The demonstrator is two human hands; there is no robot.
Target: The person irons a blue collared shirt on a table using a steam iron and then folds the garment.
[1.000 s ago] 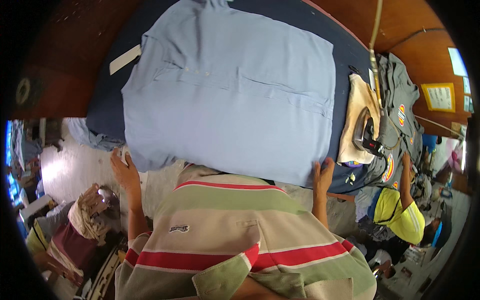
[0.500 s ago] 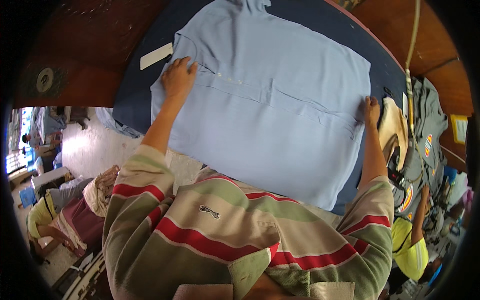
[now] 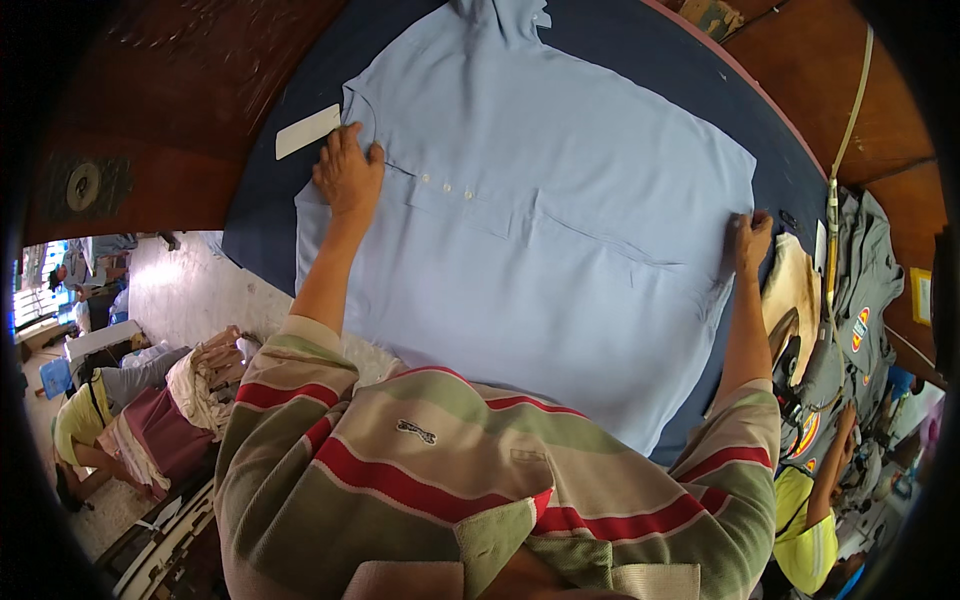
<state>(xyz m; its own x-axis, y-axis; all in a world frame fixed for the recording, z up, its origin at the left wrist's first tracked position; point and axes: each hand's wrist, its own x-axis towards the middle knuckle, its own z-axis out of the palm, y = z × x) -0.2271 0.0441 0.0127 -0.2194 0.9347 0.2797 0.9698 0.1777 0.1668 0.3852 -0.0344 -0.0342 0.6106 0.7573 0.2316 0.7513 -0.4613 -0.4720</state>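
Observation:
A light blue shirt point(image 3: 480, 290) lies spread over a dark navy table, its collar point(image 3: 512, 18) at the far edge of the view. Several small pale buttons point(image 3: 447, 188) run along a placket beside my left hand. My left hand point(image 3: 350, 175) rests on the shirt's left side by a curved seam, fingers stretched out and thumb apart. On the right, my right hand point(image 3: 752, 242) pinches the shirt's edge between closed fingers. A white flat card point(image 3: 308, 132) lies just beyond my left fingertips. A long shallow crease crosses the cloth near its middle.
The dark table cover point(image 3: 640, 60) shows beyond the shirt. At right stand a cream iron-like object point(image 3: 790, 290), a cable point(image 3: 850, 120) and hanging grey garments point(image 3: 862, 290). A person in yellow point(image 3: 808, 540) is at lower right, another point(image 3: 80, 425) at lower left near piled cloth point(image 3: 165, 430).
The middle of the shirt is smoother, with fewer creases toward the right edge. My right hand has shifted slightly outward with that edge; my left hand stays near the same seam.

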